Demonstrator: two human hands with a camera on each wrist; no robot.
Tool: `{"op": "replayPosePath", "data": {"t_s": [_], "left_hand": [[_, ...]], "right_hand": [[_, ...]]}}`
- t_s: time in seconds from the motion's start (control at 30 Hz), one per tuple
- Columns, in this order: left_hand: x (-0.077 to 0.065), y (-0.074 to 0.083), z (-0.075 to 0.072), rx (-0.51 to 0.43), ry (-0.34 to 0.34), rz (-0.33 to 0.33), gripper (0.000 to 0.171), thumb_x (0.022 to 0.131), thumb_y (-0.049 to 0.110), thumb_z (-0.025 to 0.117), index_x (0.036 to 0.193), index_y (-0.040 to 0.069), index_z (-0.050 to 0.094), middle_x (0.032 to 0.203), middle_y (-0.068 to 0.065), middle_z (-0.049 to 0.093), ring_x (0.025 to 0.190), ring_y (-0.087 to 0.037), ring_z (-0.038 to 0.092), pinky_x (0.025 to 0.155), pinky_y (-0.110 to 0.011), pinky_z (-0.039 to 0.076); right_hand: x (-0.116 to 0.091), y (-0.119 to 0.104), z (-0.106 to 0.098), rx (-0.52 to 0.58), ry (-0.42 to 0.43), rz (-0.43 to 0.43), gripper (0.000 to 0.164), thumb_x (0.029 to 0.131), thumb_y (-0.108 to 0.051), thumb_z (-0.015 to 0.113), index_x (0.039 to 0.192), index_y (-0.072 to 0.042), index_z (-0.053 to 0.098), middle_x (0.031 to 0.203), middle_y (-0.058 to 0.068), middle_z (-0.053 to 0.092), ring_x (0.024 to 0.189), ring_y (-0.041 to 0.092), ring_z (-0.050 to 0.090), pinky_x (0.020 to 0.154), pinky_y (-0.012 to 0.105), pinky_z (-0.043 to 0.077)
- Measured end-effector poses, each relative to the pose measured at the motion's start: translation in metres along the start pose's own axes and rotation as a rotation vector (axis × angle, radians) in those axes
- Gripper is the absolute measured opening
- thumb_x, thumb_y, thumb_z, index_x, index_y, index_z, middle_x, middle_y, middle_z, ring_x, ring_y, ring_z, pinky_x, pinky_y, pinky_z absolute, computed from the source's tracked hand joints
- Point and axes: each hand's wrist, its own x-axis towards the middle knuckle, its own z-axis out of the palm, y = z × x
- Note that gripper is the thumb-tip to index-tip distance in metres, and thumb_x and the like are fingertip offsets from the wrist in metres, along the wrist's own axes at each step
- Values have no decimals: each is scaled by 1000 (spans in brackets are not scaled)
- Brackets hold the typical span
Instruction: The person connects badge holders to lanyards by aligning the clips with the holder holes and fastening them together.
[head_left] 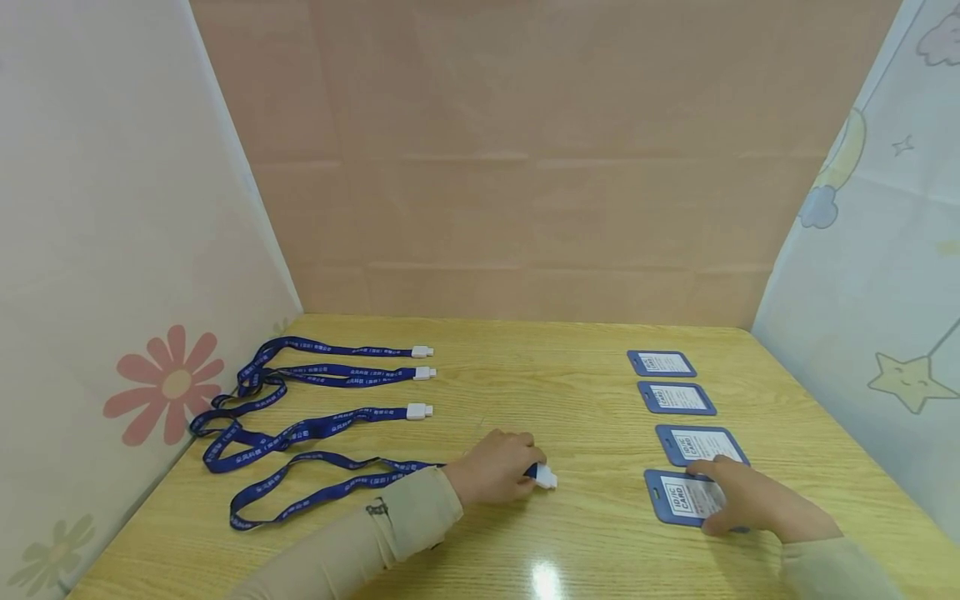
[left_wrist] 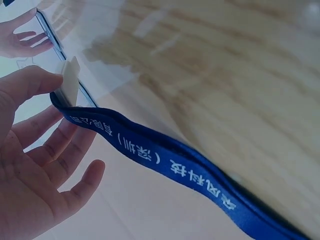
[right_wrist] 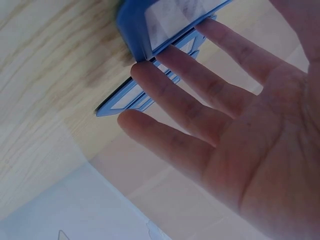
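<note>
My left hand (head_left: 501,467) pinches the blue lanyard (head_left: 330,492) nearest the front, at its white plastic clip (head_left: 546,477). In the left wrist view the thumb and index finger grip the clip (left_wrist: 71,82), and the printed strap (left_wrist: 150,142) trails to the lower right; the other fingers are spread. On the right, my right hand (head_left: 757,500) grips the nearest blue badge holder (head_left: 663,504) across its width, fingers at the far edge and thumb at the near edge. The right wrist view shows fingertips against this holder's edge (right_wrist: 131,30); the thumb's tip is out of frame.
Several other blue lanyards lie on the left of the wooden table (head_left: 525,392), among them one with a white clip (head_left: 416,411). Beyond the right hand, more badge holders (head_left: 677,397) lie in a column. A tan backdrop (head_left: 525,167) and patterned side walls (head_left: 112,208) enclose the table.
</note>
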Motion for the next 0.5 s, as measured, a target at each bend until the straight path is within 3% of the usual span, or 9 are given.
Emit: {"op": "replayPosePath", "data": {"t_s": [0.5], "left_hand": [[0,4,-3,17,24,17,21,86,30,65,103,20,69,88,7,64,69,0,51,68,-19,42]], "right_hand": [[0,0,1,-6,4,-2,73,61,-29,85,122,-2,56,114,25,56,99,34,55,88,61,41]]}}
